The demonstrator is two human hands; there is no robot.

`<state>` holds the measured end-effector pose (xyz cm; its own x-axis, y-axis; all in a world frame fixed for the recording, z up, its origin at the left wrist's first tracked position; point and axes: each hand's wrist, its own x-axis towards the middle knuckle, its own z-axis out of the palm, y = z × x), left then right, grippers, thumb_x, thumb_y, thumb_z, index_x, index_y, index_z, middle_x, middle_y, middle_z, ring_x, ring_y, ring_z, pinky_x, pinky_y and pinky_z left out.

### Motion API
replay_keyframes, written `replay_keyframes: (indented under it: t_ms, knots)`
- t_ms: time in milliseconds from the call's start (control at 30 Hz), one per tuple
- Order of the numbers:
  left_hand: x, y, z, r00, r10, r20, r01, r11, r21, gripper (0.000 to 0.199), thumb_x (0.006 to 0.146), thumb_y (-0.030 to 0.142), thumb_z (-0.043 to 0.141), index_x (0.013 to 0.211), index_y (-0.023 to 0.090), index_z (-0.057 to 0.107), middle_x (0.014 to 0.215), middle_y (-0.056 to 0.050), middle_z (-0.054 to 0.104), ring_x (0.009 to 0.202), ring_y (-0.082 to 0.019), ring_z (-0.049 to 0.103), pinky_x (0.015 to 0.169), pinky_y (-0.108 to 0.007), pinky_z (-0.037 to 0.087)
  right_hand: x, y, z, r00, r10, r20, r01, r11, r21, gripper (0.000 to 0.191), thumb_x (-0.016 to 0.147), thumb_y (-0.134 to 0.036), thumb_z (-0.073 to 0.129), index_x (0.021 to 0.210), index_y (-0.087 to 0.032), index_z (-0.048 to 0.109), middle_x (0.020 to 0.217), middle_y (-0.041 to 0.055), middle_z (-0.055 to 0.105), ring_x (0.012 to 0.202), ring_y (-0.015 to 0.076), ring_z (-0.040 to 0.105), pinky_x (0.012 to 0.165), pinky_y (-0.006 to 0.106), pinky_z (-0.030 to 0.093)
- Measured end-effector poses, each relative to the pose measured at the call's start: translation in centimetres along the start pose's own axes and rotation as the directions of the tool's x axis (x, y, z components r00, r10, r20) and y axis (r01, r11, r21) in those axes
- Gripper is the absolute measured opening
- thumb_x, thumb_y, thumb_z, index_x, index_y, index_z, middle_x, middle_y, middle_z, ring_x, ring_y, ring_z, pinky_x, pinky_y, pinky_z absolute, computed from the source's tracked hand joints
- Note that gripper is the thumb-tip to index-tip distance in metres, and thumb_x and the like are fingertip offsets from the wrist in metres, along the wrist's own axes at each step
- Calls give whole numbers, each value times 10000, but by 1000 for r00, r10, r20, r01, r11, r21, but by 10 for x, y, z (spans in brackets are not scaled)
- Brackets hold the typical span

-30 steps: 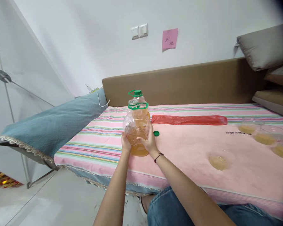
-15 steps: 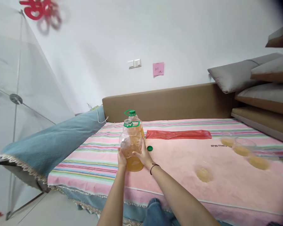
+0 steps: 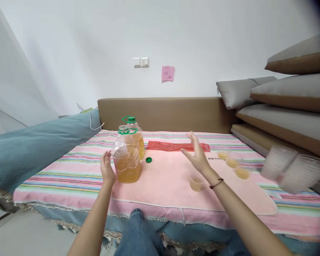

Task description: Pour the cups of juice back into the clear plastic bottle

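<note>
A large clear jug (image 3: 126, 160) of yellow liquid, uncapped and with a green handle ring, stands upright at the left edge of the pink mat (image 3: 165, 185). My left hand (image 3: 107, 169) is open beside its left side; whether the fingers touch it I cannot tell. Behind it is a second jug (image 3: 140, 142) with its green cap on. A loose green cap (image 3: 148, 160) lies to the right of the jugs. My right hand (image 3: 198, 158) hangs open and empty over the mat, fingers spread, just above a clear cup (image 3: 196, 184) holding yellow liquid.
Three more clear cups, the nearest one (image 3: 242, 173) included, hold yellow liquid at the right. Stacks of cups (image 3: 304, 174) lean beyond them. A flat red plastic bag (image 3: 173, 146) lies along the back of the mat. Grey-brown cushions (image 3: 293, 113) are piled at the right.
Both hands were around the front jug; my right hand has let go and swung right, over the single cup. My left hand has opened beside the jug. The view has turned right.
</note>
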<state>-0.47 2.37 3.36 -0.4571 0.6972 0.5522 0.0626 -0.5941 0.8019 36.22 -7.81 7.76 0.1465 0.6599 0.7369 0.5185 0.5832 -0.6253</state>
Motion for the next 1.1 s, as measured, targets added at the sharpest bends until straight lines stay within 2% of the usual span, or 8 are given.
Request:
replay_keyframes:
  t_ms: [133,267,367,500,633,733,900,1100]
  knots:
    - [-17,30,25,952,283,-120,-284,959,9,596,828,616,514,1229,177,483,1379,-146,511,1363,-258,442,1202,-446,273,-50,47,-65,928,237,-286,-236,971,41,667,837,-515,650,1387,-199,445,1364,196,595,1277,289,572,1089,556,418]
    - [-68,57,82,903,430,13,-430,903,7,358,818,469,611,1055,202,589,1205,-105,614,1238,-268,542,1139,-471,360,-91,79,-77,880,442,-174,-442,896,40,473,757,-499,661,1102,-178,634,1145,183,711,988,286,702,909,522,546]
    - [-120,64,130,907,123,402,-136,991,3,221,878,363,470,917,209,624,1072,-101,660,1115,-253,592,1071,-443,416,-103,86,-74,874,485,-11,-485,874,28,349,676,-382,717,962,-183,707,1000,127,762,842,250,727,811,448,589]
    - [-181,45,171,745,-185,641,113,982,151,204,761,207,514,871,206,686,915,-73,723,797,-209,657,835,-370,526,-111,87,-72,837,537,106,-543,840,27,355,593,-260,760,937,-180,729,864,75,771,770,226,730,702,379,608]
    - [-214,18,179,572,-419,705,295,907,299,187,666,162,510,694,185,693,709,-76,716,608,-197,628,638,-325,521,-115,85,-71,813,554,177,-567,823,25,400,565,-226,806,955,-180,732,915,76,775,833,235,735,703,357,604]
    - [-222,14,178,503,-477,720,361,873,326,198,672,173,514,693,192,709,741,-79,730,669,-204,645,661,-316,528,-114,81,-70,811,546,209,-563,826,32,396,581,-254,823,958,-177,729,945,80,772,849,231,730,708,348,597]
    - [-224,24,183,453,-486,747,437,852,289,214,711,225,544,805,181,731,848,-96,744,771,-220,670,753,-343,551,-112,77,-70,825,538,174,-551,834,30,375,607,-274,815,956,-169,724,952,80,769,847,216,724,732,344,587]
    - [-234,42,195,382,-464,799,504,829,240,400,754,251,550,1115,166,700,1234,-140,692,947,-239,693,867,-391,560,-112,76,-85,806,589,63,-590,791,161,405,594,-327,832,944,-175,696,993,99,769,878,244,742,786,395,609]
